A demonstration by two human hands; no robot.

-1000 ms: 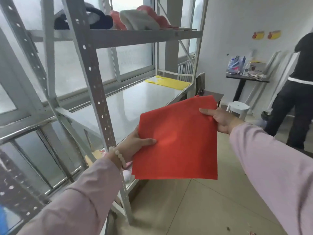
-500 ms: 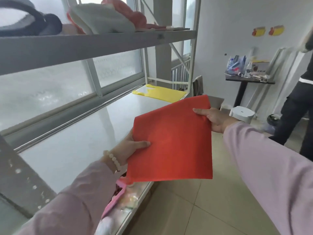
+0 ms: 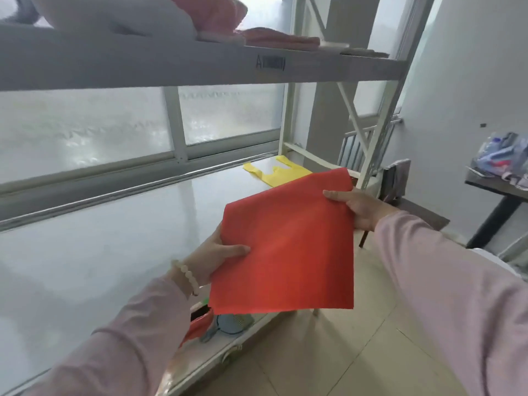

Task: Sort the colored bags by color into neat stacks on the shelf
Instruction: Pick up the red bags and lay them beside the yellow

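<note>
I hold a flat red bag (image 3: 288, 247) in both hands, tilted, over the front edge of the middle shelf (image 3: 114, 238). My left hand (image 3: 217, 255) grips its left edge with the thumb on top. My right hand (image 3: 357, 207) pinches its upper right corner. A yellow bag (image 3: 274, 174) lies flat at the far right end of the same shelf, partly hidden behind the red bag.
The upper shelf (image 3: 171, 64) carries pink and white soft items (image 3: 183, 21). Below the middle shelf, red and blue-grey items (image 3: 217, 324) show on a lower level. A dark side table (image 3: 497, 187) with clutter stands at the right. Tiled floor (image 3: 328, 355) lies under my arms.
The view has moved closer to the shelf and to the right. The red bag has come nearer the yellow bag. The person in dark clothes at the right is out of view.
</note>
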